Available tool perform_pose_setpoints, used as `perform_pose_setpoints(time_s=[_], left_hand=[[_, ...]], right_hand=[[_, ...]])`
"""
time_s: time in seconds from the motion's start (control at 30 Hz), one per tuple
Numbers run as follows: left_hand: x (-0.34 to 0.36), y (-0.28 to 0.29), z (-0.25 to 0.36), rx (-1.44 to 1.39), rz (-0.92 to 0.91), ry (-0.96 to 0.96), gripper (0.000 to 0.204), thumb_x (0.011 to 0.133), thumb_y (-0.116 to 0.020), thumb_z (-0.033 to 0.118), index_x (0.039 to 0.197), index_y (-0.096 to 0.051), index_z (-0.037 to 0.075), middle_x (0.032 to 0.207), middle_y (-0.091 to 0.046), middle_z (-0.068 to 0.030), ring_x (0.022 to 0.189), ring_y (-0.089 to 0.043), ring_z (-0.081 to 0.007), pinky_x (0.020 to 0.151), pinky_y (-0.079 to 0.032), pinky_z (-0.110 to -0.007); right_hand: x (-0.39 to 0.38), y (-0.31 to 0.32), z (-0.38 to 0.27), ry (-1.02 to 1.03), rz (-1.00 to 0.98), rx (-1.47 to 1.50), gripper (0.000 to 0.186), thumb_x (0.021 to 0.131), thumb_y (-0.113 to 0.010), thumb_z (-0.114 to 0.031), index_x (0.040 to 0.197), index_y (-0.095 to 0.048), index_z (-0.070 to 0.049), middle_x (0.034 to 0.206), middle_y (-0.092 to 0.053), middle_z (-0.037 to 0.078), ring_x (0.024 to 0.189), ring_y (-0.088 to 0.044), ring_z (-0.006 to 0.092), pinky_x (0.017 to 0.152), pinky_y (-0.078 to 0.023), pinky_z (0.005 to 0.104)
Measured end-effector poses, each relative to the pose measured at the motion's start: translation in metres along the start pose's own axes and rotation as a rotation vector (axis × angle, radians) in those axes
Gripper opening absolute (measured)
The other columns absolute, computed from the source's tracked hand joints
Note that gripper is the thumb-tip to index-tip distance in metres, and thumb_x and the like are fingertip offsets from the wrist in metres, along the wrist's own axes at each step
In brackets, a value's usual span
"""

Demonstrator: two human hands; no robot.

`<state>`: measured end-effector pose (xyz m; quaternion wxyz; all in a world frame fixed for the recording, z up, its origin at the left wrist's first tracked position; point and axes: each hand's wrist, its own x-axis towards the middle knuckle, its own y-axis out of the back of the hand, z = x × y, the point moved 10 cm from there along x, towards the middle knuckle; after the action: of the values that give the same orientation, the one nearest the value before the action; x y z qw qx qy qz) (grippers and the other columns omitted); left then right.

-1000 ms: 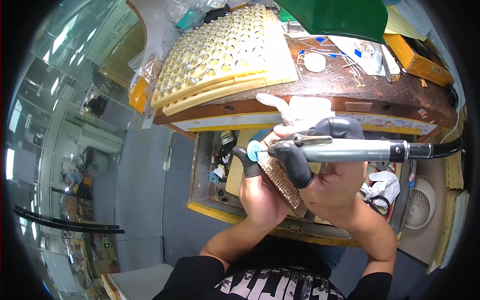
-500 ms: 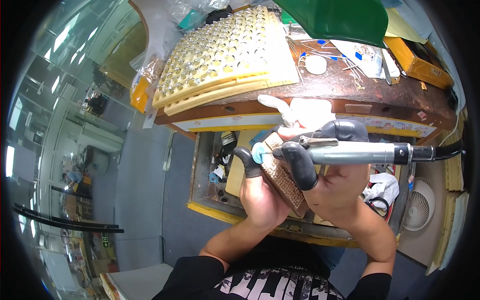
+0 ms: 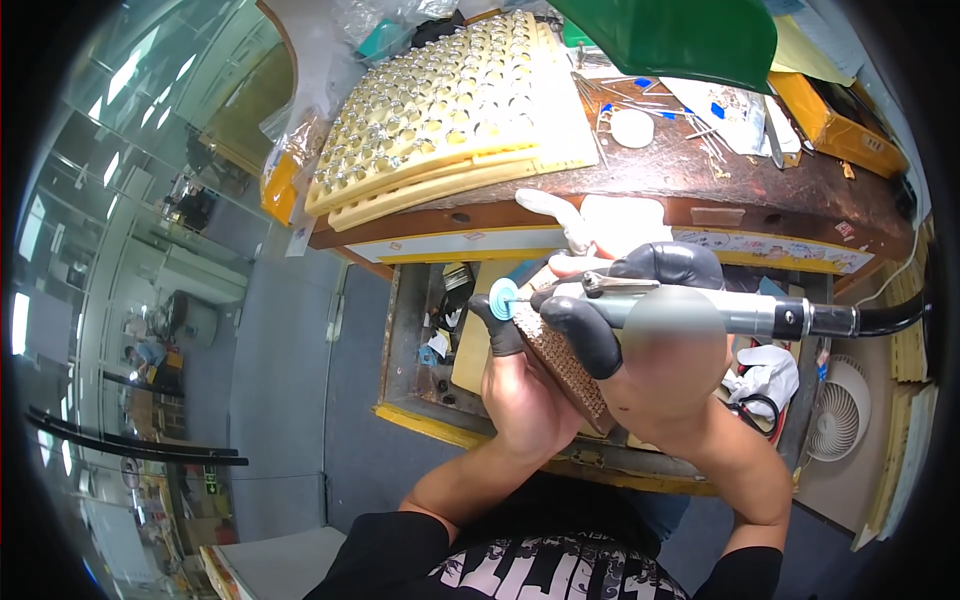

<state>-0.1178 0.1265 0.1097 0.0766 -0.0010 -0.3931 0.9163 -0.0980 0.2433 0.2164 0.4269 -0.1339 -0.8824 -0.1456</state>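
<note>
My right hand (image 3: 655,370), with black covers on its fingers, is closed around a silver rotary handpiece (image 3: 745,312) with a black hose at its rear. A light-blue layered disc (image 3: 504,299) is fixed on the thin shaft at its tip. My left hand (image 3: 530,405) grips a brown block (image 3: 568,375) with a rough, beaded-looking upper face, held tilted below the handpiece. The black-covered left thumb is right beside the disc; whether they touch I cannot tell. A white-covered finger (image 3: 550,212) extends beyond the block. The handpiece and right hand hide part of the block.
Behind my hands is a wooden bench (image 3: 660,185). Stacked cream trays (image 3: 440,110) carry rows of shiny round pieces. Loose burs and a round white piece (image 3: 632,128) lie at right, under a green shade (image 3: 690,40). Below is an open drawer (image 3: 420,415); a fan (image 3: 838,408) stands at right.
The handpiece has shifted slightly left and its disc slightly up, closer over my left thumb. The block and my left hand have stayed nearly still.
</note>
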Motion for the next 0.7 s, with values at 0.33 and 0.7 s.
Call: perform_pose_setpoints(time_s=[0.33,0.7], left_hand=[[-0.003,0.013,-0.004,0.012,0.036,-0.001,0.060,0.106,-0.025,0.046,0.145,-0.040,0.002,0.144,-0.049,-0.0147,0.133,-0.048,-0.0280,0.113,-0.037,-0.044],[-0.003,0.017,-0.006,0.014,0.078,0.005,0.061,0.104,-0.028,0.046,0.144,-0.041,0.002,0.142,-0.051,-0.0149,0.131,-0.050,-0.0282,0.113,-0.037,-0.043]], right_hand=[[-0.004,0.001,0.000,0.010,0.036,0.020,0.020,0.076,-0.082,-0.009,0.093,-0.075,-0.004,0.091,-0.071,0.009,0.076,-0.069,0.0226,0.068,-0.054,0.0315],[-0.002,0.000,0.001,-0.010,-0.005,0.019,0.019,0.076,-0.081,-0.011,0.093,-0.075,-0.005,0.090,-0.071,0.008,0.075,-0.069,0.0217,0.066,-0.054,0.0310]])
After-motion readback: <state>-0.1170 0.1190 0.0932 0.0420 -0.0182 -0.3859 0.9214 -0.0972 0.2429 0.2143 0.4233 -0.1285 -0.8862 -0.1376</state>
